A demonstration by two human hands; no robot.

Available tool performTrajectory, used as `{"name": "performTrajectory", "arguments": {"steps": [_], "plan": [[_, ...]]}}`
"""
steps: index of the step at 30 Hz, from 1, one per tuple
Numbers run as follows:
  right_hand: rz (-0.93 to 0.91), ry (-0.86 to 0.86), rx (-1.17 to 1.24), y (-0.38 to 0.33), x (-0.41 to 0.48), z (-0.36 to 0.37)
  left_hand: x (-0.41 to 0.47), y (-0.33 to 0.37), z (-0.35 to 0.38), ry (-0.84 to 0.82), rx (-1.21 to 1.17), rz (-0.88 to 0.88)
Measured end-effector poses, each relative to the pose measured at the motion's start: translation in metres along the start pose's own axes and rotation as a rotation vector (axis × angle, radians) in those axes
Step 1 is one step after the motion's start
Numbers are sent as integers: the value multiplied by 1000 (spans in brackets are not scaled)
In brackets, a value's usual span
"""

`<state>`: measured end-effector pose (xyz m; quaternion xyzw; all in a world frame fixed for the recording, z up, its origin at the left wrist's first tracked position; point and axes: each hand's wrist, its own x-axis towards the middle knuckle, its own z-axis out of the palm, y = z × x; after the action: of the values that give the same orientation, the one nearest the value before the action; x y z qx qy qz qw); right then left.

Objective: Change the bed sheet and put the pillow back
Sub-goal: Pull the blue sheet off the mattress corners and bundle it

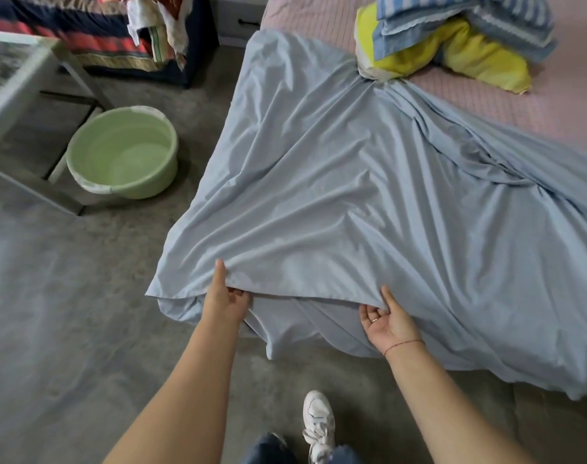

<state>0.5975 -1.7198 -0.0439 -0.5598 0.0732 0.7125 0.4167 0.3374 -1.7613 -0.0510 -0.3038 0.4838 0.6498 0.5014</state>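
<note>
Grey flr [68, 296], 1 basin [124, 152] (green)

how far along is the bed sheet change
Done: the blue sheet is laid over part of the pink mattress. In hand: the left hand and right hand pinch its near edge. Left: cover the bare pink part, smooth the creases, then place the yellow pillow properly.

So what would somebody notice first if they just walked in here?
The big pale blue sheet, half spread over the pink mattress and spilling down toward the floor, with the left hand and the right hand pinching its near edge. Next, the yellow pillow under a blue striped cloth farther back on the bed, and the green basin on the floor to the left.
</note>
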Motion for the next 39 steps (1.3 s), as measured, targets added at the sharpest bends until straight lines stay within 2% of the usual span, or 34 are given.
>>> {"name": "performTrajectory", "arguments": {"steps": [3,6,13,19,26,32,39], "plan": [[8,87,-61,15,-10,-25,8,20,-10,91,48,40],[5,97,-77,35,-26,-45,8,41,-25,166,113,99],[-63,110,-19,87,-56,-63,0,72,-90,145,223,155],[-112,172,-18,133,-74,-95,-17,77,-157,116,280,107],[-96,310,-89,153,-83,-128,-10,85,-207,57,404,-77],[-39,277,-63,165,-91,-110,-18,112,-200,39,408,-98],[-38,128,28,172,-102,-39,-28,151,-164,-47,350,-84]]}}
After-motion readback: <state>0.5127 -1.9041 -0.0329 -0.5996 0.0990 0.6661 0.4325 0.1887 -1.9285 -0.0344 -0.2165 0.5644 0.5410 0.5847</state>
